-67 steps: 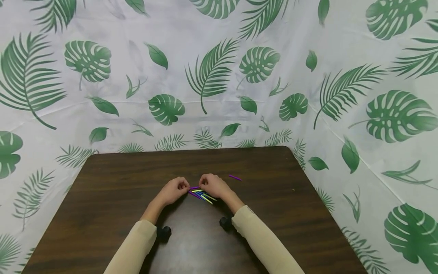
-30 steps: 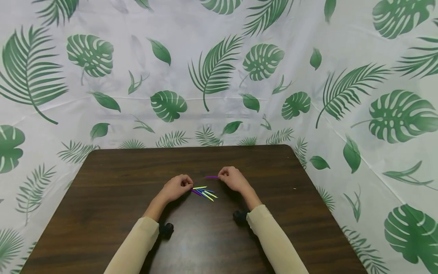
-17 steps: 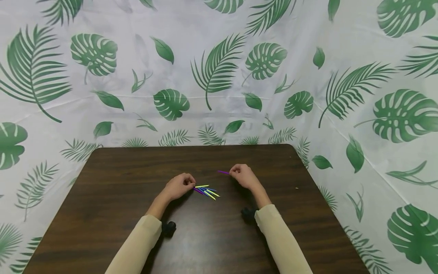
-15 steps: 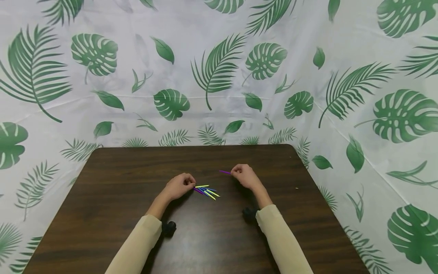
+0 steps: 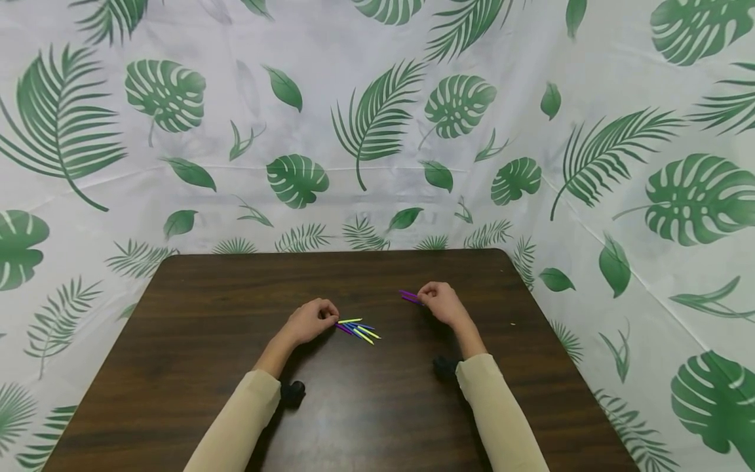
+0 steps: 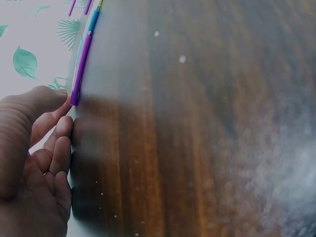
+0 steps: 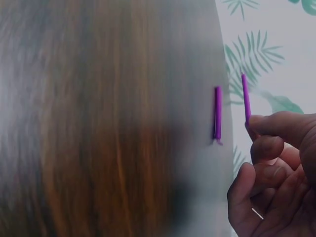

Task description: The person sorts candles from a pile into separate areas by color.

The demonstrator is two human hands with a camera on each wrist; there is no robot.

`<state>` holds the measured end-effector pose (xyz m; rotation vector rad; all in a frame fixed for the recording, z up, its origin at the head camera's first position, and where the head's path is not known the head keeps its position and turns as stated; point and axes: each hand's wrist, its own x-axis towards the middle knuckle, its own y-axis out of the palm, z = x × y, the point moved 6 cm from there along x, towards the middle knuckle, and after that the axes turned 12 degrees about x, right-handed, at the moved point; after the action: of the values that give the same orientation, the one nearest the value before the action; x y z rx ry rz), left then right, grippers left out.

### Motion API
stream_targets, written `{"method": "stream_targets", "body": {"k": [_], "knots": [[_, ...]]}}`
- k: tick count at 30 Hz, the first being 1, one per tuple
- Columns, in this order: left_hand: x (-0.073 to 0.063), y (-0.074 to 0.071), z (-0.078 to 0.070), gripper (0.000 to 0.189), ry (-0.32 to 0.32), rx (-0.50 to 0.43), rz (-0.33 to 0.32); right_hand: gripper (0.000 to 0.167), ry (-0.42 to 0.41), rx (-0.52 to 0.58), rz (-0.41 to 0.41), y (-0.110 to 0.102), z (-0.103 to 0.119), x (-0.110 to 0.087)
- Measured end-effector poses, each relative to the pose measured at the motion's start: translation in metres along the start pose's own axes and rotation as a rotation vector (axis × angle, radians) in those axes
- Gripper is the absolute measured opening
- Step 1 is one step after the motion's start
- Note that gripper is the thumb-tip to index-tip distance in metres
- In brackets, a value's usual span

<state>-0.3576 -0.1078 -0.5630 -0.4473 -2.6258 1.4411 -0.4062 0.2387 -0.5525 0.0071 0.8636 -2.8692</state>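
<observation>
Several thin candles (image 5: 356, 328), yellow, blue and purple, lie fanned out in a small pile on the dark wooden table. At the pile's left end my left hand (image 5: 311, 320) brings thumb and index finger together on the candle ends; exactly which candle they pinch is partly hidden. The left wrist view has a purple candle (image 6: 84, 64) reaching up from these fingertips. Farther right, my right hand (image 5: 445, 303) pinches one end of a purple candle (image 7: 245, 96). A second purple candle (image 7: 217, 112) lies beside it on the table, nearly parallel and apart from the held one.
The brown table (image 5: 236, 282) has rounded far corners. Behind it and to the sides hangs a white cloth (image 5: 377, 196) with green leaf prints. A tiny pale scrap (image 5: 512, 324) lies toward the table's right side. Dark wrist cameras (image 5: 293, 393) sit under both forearms.
The right hand has carried a purple candle from the pile to the right, beside the other purple candle. The left hand has stayed at the pile's left end.
</observation>
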Motion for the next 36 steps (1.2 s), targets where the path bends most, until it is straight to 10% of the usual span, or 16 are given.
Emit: {"method": "stream_targets", "body": {"k": [36], "knots": [[-0.005,-0.001,-0.002,0.019,0.049,-0.049,-0.03,0.025,0.078,-0.017,0.005,-0.005,-0.025,-0.001]]}}
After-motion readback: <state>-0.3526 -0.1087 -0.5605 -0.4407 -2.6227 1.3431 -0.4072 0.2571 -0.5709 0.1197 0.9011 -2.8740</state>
